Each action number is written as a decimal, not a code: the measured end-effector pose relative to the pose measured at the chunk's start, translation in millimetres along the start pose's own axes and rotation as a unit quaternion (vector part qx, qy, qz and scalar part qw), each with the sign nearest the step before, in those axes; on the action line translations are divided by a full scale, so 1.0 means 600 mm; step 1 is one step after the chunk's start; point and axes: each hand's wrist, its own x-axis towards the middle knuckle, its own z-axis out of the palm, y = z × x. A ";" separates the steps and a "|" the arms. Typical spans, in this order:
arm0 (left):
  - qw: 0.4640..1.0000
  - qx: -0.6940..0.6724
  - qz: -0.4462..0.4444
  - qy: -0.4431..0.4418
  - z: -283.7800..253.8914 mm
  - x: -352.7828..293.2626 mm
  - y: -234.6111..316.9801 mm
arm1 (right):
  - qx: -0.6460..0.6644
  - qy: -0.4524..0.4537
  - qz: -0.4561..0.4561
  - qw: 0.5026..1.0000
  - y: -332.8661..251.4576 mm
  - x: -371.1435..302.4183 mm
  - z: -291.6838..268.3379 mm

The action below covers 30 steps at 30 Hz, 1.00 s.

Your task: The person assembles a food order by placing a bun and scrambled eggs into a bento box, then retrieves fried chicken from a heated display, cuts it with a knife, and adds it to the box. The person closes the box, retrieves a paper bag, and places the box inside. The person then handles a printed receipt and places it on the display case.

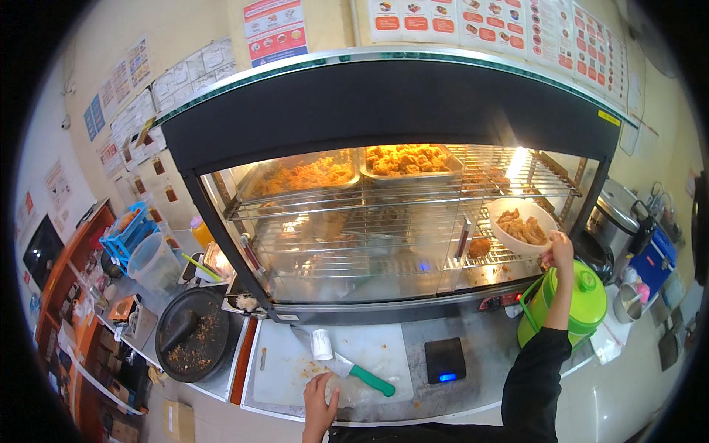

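At the near edge of the white cutting board [385, 347], the left hand [319, 404], thumb spread from fingers, sits near a green-handled knife [371, 379]; beyond, the right hand [560, 252] pinches a pale bowl [543, 214] of fried pieces [527, 229] at the right of the heated cabinet [384, 103].

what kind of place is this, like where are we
Probably the serving counter of a fried-food shop: a lit glass-fronted cabinet holds trays of golden fried pieces, posters with food pictures hang behind it, and the right hand holds a bowl of similar pieces.
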 end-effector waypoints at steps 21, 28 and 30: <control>0.991 0.048 -0.109 0.054 -0.039 -0.056 -0.006 | 0.099 -0.013 -0.216 0.971 -0.024 -0.087 0.234; 0.995 0.040 -0.087 0.026 -0.018 -0.043 -0.006 | 0.091 0.008 -0.355 0.930 -0.051 -0.165 0.277; 0.996 0.051 -0.066 0.038 -0.013 -0.037 -0.010 | -0.084 0.080 -0.481 0.869 -0.053 -0.172 0.299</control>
